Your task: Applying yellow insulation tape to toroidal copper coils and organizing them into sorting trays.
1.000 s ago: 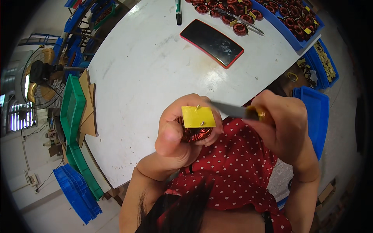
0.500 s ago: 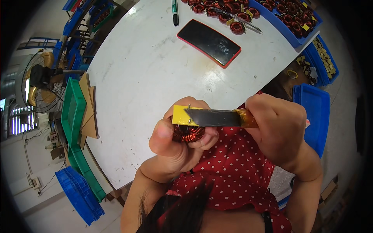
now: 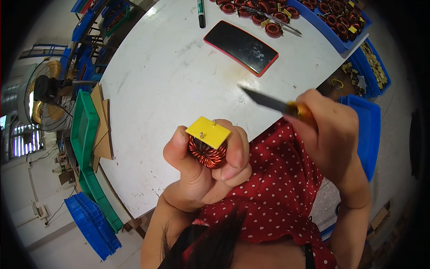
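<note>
Between the thumb and fingers of my left hand [image 3: 201, 179] is a copper-wound toroid coil [image 3: 209, 154]. A yellow rectangular plate [image 3: 207, 129] lies across its top, with two short metal pins standing through it. Closed around an orange-brown handle, my right hand [image 3: 329, 130] holds a knife [image 3: 268, 102] with a dark, flat blade and an angled tip. The blade points up and left, above the table and apart from the coil. Part of the handle is hidden in my fist.
On the white table [image 3: 152, 89] lie a red-edged phone [image 3: 242, 47], a marker pen [image 3: 201, 13], several loose coils [image 3: 273, 30] and tweezers [image 3: 286, 27]. A blue bin of coils [image 3: 345, 45] stands at far right. Green trays [image 3: 84, 130] and a fan [image 3: 49, 92] are at left.
The knife blade has lifted off the yellow plate and swung up and right with my right hand. My left hand has tilted the coil, showing the plate's whole top.
</note>
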Tool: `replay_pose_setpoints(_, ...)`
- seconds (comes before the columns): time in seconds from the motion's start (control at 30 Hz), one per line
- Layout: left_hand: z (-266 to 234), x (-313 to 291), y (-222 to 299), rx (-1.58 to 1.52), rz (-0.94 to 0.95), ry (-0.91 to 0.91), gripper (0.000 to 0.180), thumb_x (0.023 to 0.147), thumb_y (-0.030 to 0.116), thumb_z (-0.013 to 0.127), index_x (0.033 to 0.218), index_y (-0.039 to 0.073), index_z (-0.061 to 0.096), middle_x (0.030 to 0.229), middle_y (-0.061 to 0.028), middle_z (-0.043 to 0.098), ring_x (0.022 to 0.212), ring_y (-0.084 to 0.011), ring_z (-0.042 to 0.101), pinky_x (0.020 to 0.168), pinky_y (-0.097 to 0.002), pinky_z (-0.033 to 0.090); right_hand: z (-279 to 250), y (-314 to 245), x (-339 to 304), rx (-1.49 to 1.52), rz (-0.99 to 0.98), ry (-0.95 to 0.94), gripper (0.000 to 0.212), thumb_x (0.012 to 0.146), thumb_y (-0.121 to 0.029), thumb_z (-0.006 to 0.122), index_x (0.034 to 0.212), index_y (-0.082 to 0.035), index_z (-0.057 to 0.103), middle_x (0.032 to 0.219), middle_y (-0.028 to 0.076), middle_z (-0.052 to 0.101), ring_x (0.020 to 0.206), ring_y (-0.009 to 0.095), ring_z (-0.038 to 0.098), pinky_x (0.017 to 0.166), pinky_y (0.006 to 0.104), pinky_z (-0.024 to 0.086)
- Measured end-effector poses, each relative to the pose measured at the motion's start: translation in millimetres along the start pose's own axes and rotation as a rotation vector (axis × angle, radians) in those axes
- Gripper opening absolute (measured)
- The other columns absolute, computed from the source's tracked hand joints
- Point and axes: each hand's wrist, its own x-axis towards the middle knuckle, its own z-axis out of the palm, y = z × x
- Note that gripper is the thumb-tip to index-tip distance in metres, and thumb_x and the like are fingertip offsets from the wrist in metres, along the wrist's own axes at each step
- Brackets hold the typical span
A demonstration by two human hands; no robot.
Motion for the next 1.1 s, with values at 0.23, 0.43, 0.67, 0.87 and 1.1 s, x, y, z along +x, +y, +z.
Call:
replay_pose_setpoints(0.23,5,-1,-3,-0.158,0.012,0.079,0.077,0.080,0.074,0.036,0.065,-0.001,0.049,0.050,0.0005,0.036,0.040,-0.0056,0.024,0.037,-0.0220,0.019,-8,-6,-1,0.228,-0.068,-0.187,0.023,0.070,-0.017,0.072,0.077,-0.002,0.056,0.059,0.010,0.050,0.048,0.027,0.052,0.047,0.0311,0.039)
replay_pose_setpoints(0.43,0,1,-1,-0.033,-0.014,-0.038,0.079,0.081,0.075,0.030,0.061,0.000,0.048,0.045,0.0020,0.032,0.037,-0.0068,0.022,0.036,-0.0236,0.019,-11,-2,2,0.149,-0.066,-0.244,0.026,0.066,-0.017,0.073,0.078,-0.003,0.056,0.061,0.010,0.052,0.052,0.028,0.054,0.047,0.0316,0.039)
replay_pose_setpoints(0.67,4,0,-3,-0.142,-0.104,0.004,0.077,0.084,0.073,0.026,0.058,0.003,0.046,0.043,0.0020,0.033,0.034,-0.0083,0.022,0.034,-0.0240,0.020,11,0,-4,-0.014,-0.069,0.018,0.023,0.064,-0.012,0.072,0.079,-0.004,0.056,0.063,0.011,0.053,0.055,0.029,0.056,0.048,0.0327,0.040)
replay_pose_setpoints(0.87,2,5,0,-0.350,-0.169,-0.117,0.075,0.087,0.069,0.023,0.051,0.006,0.042,0.041,0.0029,0.032,0.033,-0.0083,0.023,0.032,-0.0227,0.019,7,8,-3,0.252,-0.073,-0.054,0.024,0.069,-0.016,0.073,0.078,-0.003,0.056,0.060,0.010,0.050,0.051,0.028,0.053,0.047,0.0312,0.040)
replay_pose_setpoints(1.1,2,7,-1,-0.375,-0.240,-0.159,0.075,0.087,0.070,0.022,0.052,0.007,0.041,0.039,0.0041,0.030,0.032,-0.0083,0.022,0.031,-0.0224,0.019,-1,9,0,0.276,-0.137,-0.193,0.026,0.071,-0.022,0.072,0.076,-0.004,0.054,0.058,0.008,0.051,0.048,0.024,0.053,0.045,0.0300,0.040)
